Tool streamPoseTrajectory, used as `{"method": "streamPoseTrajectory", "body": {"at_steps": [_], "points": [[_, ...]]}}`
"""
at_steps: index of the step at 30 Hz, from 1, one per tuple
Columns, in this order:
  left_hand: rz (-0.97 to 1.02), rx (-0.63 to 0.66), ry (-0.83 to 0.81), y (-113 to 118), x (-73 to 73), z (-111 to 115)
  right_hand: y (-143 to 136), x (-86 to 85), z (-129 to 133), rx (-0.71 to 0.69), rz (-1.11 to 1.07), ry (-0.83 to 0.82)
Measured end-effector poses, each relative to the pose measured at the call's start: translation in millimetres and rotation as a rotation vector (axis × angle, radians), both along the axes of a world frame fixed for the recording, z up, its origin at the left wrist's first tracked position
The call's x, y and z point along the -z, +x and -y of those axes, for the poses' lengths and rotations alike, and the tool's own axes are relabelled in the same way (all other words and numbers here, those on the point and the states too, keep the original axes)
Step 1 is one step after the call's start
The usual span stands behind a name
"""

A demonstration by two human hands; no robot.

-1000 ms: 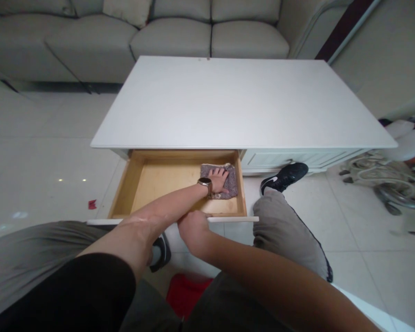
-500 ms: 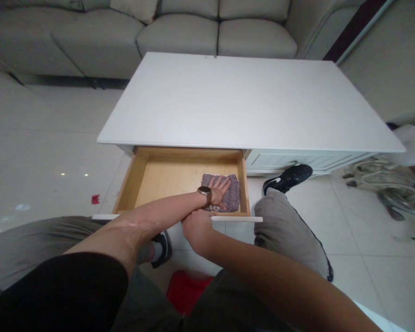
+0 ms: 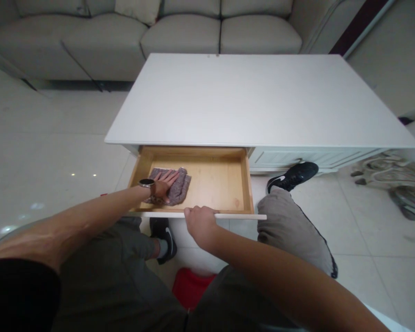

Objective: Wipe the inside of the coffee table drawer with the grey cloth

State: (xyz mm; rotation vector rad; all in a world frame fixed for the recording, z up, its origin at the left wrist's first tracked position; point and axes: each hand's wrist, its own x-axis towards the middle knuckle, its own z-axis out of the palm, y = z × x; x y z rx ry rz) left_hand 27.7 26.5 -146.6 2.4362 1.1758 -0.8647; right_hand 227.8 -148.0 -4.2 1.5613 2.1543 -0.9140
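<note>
Inside the pulled-out wooden drawer [image 3: 214, 180], a folded purplish-grey cloth [image 3: 181, 186] lies toward the left side. My left hand [image 3: 164, 183], with a watch on the wrist, rests flat on this cloth, its fingers spread. My right hand [image 3: 200, 223] is wrapped over the top edge of the drawer's white front [image 3: 242, 216], near its middle. The bottom of the drawer shows bare wood to the right of the cloth.
The drawer belongs to a white coffee table [image 3: 256, 99]. Behind it stands a grey sofa [image 3: 183, 37]. My black shoes [image 3: 293, 176] are on the tiled floor, with a red object [image 3: 192, 288] between my legs. Carved furniture feet [image 3: 394, 180] stand at the right.
My left hand and the cloth under it have moved left across the drawer bottom. My right hand still holds the drawer front. The view has shifted slightly.
</note>
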Motion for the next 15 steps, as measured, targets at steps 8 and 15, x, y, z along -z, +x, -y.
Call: {"method": "streamPoseTrajectory", "body": {"at_steps": [8, 15], "points": [[-0.004, -0.048, 0.001, -41.3, -0.9, -7.7, 0.8, -0.5, 0.4, -0.014, 0.069, 0.015], [-0.008, -0.088, -0.06, -33.8, 2.8, -40.6, 0.7, 3.4, 2.8, 0.011, 0.062, 0.066]]}}
